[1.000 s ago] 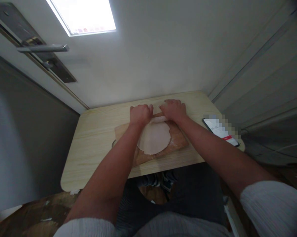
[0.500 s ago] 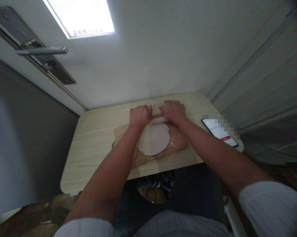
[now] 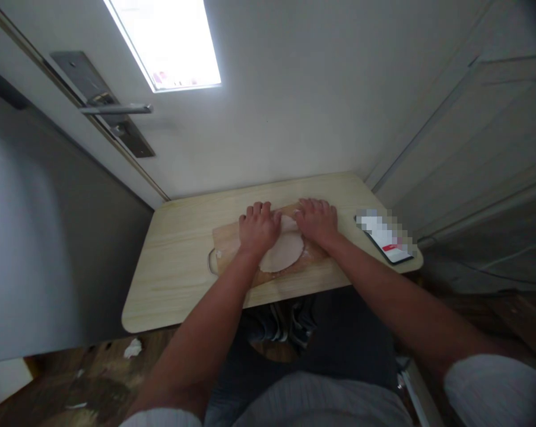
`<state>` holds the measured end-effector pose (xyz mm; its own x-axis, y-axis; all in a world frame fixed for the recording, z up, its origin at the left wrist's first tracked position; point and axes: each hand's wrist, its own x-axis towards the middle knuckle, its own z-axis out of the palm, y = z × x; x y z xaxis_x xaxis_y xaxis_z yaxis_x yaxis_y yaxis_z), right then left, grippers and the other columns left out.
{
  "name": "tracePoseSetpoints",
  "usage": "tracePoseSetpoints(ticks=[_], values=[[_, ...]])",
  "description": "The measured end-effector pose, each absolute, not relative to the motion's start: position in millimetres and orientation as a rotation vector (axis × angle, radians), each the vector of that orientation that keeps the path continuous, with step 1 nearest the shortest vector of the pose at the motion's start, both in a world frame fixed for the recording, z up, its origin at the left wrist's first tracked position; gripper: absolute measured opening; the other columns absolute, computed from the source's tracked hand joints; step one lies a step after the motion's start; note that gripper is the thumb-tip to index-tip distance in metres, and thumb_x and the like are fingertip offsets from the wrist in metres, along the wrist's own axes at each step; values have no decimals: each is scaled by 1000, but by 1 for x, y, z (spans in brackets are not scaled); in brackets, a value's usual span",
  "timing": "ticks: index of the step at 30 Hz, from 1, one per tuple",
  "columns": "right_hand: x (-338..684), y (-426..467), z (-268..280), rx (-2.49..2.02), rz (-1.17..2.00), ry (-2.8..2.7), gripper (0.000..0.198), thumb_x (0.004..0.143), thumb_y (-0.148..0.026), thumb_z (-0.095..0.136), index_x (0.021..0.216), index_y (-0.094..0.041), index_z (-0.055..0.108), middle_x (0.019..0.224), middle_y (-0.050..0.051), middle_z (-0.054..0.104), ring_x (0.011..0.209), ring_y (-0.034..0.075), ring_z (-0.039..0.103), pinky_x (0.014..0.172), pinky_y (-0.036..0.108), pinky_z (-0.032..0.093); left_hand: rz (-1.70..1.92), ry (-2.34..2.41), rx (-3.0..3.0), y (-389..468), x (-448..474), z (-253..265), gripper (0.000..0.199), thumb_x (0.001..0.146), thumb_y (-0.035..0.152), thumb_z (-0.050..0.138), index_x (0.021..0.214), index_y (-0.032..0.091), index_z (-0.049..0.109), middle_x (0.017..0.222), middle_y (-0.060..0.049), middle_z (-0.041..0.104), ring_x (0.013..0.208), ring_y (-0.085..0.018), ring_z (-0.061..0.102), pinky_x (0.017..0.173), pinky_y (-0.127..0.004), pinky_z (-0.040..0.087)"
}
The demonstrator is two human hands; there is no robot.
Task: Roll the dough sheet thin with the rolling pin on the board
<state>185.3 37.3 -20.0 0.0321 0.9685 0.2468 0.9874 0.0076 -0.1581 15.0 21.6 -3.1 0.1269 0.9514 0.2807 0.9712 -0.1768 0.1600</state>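
A flat, pale round of dough (image 3: 282,254) lies on a wooden cutting board (image 3: 227,237), dusted with flour in places. Its far edge is curled up between my hands, around what looks like a rolling pin, now mostly hidden by dough and fingers. My left hand (image 3: 259,230) is closed over the pin's left end, knuckles forward. Over the right end, my right hand (image 3: 316,220) is closed in the same way, with its thumb side near the dough. A metal handle loop (image 3: 211,261) sticks out at the board's left end.
The board rests on a small light wood table (image 3: 174,255) pushed against a white door with a lever handle (image 3: 116,110). A phone (image 3: 386,240), partly blurred out, lies at the table's right end. Crumpled white paper (image 3: 133,348) lies on the floor at left.
Both hands have come nearer on the board, rolling over the dough. Less of the flat round shows, and the bare pin between my hands is no longer plain. The camera view has shifted.
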Motion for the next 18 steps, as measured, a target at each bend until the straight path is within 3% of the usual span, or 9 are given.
tracePoseSetpoints(ticks=[5, 10, 15, 18], values=[[199, 2, -33, -1898, -115, -2032, 49, 100, -45, 37, 136, -20, 58, 145, 13, 54, 129, 34, 46, 105, 51, 32, -688, -1876, -2401, -22, 6, -3, 37, 101, 49, 37, 116, 24, 60, 118, -7, 65, 112, -25, 54, 94, -41, 39], [209, -6, -45, -1735, -12, -1977, 47, 99, -44, 40, 128, -13, 61, 133, 17, 62, 123, 29, 53, 106, 43, 38, -546, -1824, -2456, -45, -5, -1, 28, 92, 43, 59, 113, 25, 62, 115, -7, 65, 112, -29, 53, 94, -44, 37], [197, -5, -33, -1643, 48, -2011, 46, 95, -39, 45, 130, -10, 58, 133, 18, 61, 125, 26, 52, 108, 40, 39, -551, -1844, -2428, -72, -17, -4, 26, 94, 40, 57, 113, 24, 62, 113, -8, 65, 108, -28, 54, 91, -43, 39], [182, -9, -22, -1681, 43, -2175, 46, 94, -34, 47, 135, -15, 55, 141, 15, 57, 130, 28, 48, 110, 46, 35, -566, -1902, -2378, -91, -26, -9, 27, 94, 43, 55, 111, 23, 63, 111, -9, 66, 106, -29, 55, 91, -44, 40]])
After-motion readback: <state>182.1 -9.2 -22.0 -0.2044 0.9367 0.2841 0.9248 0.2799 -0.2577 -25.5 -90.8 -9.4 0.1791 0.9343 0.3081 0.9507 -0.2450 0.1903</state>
